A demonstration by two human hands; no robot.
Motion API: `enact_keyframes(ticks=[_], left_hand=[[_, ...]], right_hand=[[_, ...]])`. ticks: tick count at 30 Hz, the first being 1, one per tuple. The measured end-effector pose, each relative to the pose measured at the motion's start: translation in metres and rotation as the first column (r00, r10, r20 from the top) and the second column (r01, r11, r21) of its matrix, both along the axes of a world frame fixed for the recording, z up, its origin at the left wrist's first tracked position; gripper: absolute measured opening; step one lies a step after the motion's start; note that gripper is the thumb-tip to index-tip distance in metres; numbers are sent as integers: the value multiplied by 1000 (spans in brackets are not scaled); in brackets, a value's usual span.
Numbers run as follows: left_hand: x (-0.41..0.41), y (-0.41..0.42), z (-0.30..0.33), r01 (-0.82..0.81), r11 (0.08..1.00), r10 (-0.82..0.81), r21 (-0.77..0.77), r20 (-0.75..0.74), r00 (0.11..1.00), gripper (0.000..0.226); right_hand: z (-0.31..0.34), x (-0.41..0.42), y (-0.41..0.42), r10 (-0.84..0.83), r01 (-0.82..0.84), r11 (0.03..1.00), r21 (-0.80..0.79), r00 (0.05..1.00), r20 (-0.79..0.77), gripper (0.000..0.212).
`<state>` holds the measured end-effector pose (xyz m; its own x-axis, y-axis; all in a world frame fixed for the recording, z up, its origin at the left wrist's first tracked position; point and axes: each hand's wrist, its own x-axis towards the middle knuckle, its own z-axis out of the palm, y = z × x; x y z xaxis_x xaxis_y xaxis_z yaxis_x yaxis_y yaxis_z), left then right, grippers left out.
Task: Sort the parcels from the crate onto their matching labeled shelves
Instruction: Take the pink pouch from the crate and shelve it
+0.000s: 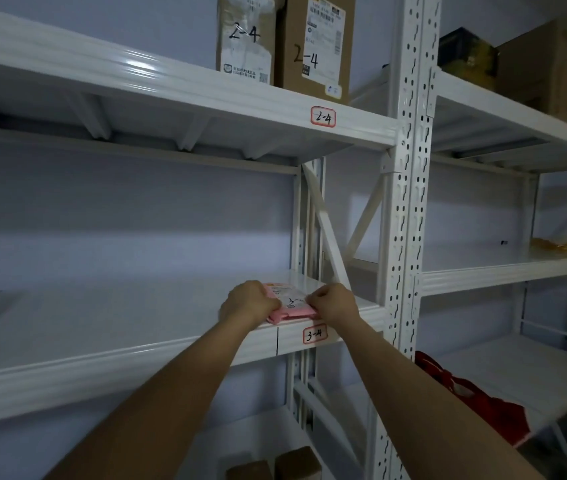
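Note:
A flat pink parcel (292,306) with a white label lies on the front edge of the white shelf (136,344), right above the red-framed tag "3-4" (315,334). My left hand (249,303) grips its left end and my right hand (332,303) grips its right end. The number written on the parcel is partly hidden by my fingers. One shelf up, two brown boxes (245,39) (316,46) marked "2-4" stand above the tag "2-4" (323,116).
A white perforated upright (410,202) stands just right of my hands. A red bag (476,403) lies on the neighbouring rack's lower shelf. Brown boxes (296,464) sit on the shelf below. Dark and brown boxes (465,57) fill the top right shelf.

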<state>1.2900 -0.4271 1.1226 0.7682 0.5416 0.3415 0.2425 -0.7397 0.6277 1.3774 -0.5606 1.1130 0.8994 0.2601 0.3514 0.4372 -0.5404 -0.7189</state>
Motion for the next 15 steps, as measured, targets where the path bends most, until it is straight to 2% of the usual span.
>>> enact_keyframes(ticks=[3, 6, 11, 15], left_hand=[[-6, 1, 0, 16, 1000, -15, -24, 22, 1000, 23], [-13, -2, -1, -19, 1000, 20, 15, -8, 1000, 20], [-27, -3, -10, -106, 994, 100, 30, 154, 983, 27], [-36, 3, -18, -102, 995, 98, 12, 182, 978, 23]], right_hand=[[-2, -4, -7, 12, -12, 992, 123, 1000, 4, 21], [-6, -8, -14, -11, 10, 990, 141, 1000, 3, 22], [-19, -13, -20, -19, 7, 955, 295, 999, 38, 20], [-25, -13, -18, -48, 34, 920, 390, 999, 24, 20]])
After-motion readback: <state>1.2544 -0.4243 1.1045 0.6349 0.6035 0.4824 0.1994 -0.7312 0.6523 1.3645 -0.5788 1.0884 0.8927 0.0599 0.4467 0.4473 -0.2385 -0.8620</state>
